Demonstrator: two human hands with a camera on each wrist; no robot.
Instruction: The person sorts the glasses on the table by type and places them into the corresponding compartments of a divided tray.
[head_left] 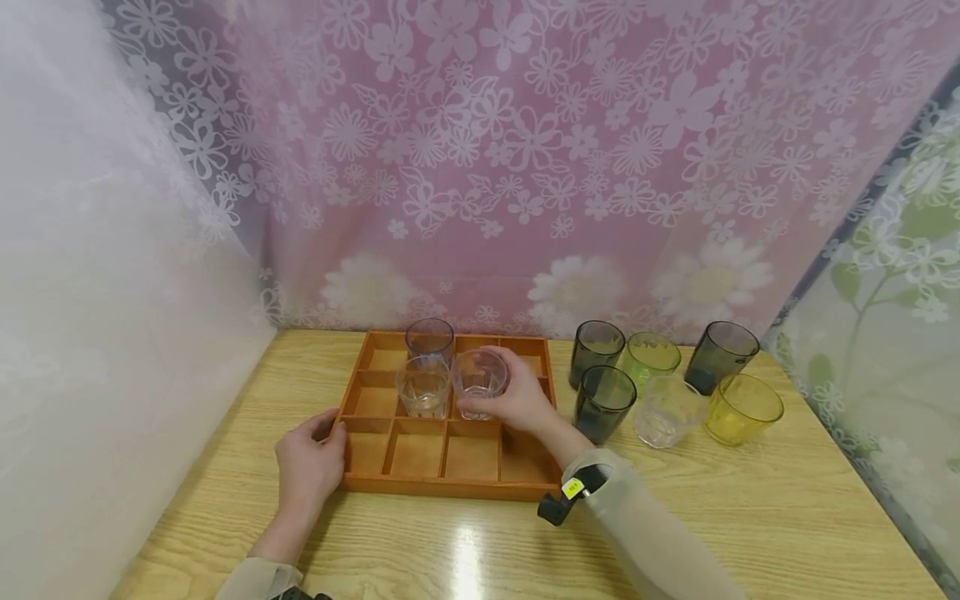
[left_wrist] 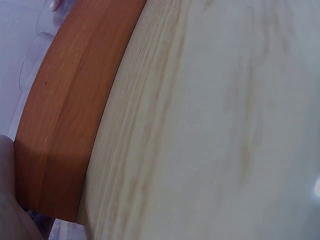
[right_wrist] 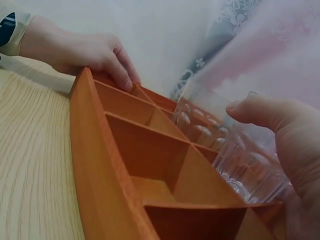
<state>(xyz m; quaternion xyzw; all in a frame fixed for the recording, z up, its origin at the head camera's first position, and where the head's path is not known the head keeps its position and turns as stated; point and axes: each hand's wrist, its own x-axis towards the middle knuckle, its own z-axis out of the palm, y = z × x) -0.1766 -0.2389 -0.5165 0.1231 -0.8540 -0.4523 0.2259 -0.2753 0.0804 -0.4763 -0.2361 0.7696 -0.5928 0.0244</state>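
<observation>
A wooden divided tray (head_left: 390, 483) lies on the table. My left hand (head_left: 309, 462) grips its left side, with the thumb over the rim in the right wrist view. With thumb and fingers around it, my right hand (head_left: 521, 400) holds a clear glass tumbler (head_left: 480, 383) over the middle row of compartments; fluted sides show on this tumbler (right_wrist: 250, 167) in the right wrist view. Just left of it, another clear glass (head_left: 423, 392) stands in the tray. Behind that is a bluish clear glass (head_left: 430, 337), also in the tray.
Right of the tray stand several glasses: dark grey ones (head_left: 603, 404), a green one (head_left: 651, 357), a clear one (head_left: 667, 417) and a yellow one (head_left: 744, 408). Flowered curtains (head_left: 555, 167) hang behind the table (head_left: 750, 517) and along both its sides.
</observation>
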